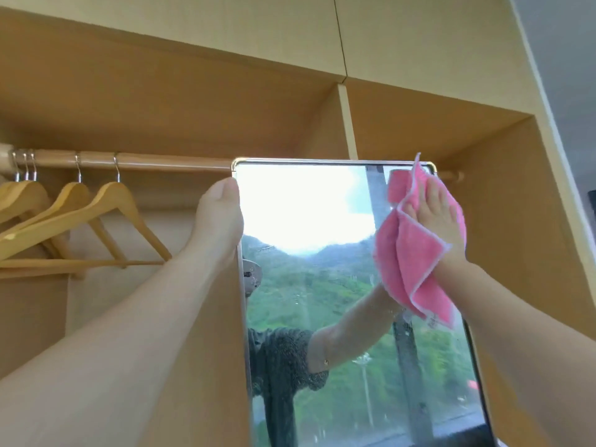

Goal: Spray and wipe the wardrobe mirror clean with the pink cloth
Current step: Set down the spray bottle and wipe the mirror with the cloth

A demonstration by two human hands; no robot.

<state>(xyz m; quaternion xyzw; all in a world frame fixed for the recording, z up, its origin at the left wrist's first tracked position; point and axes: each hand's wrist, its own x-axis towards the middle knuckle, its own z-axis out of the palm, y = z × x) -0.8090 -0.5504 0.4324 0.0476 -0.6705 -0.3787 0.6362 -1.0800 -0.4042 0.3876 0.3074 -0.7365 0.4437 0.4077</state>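
Observation:
The wardrobe mirror, tall with a thin metal frame, stands in the wardrobe opening and reflects a window with green hills and a person's arm. My left hand grips the mirror's left edge near its top corner, thumb on the frame. My right hand lies flat, fingers spread, pressing the pink cloth against the glass at the upper right corner. The cloth is crumpled and hangs down below my wrist. Small droplets speckle the lower glass. No spray bottle is in view.
A wooden hanging rail runs behind the mirror's top, with several empty wooden hangers at the left. Wardrobe shelves and a vertical divider lie above. The wardrobe's right side panel is close to my right hand.

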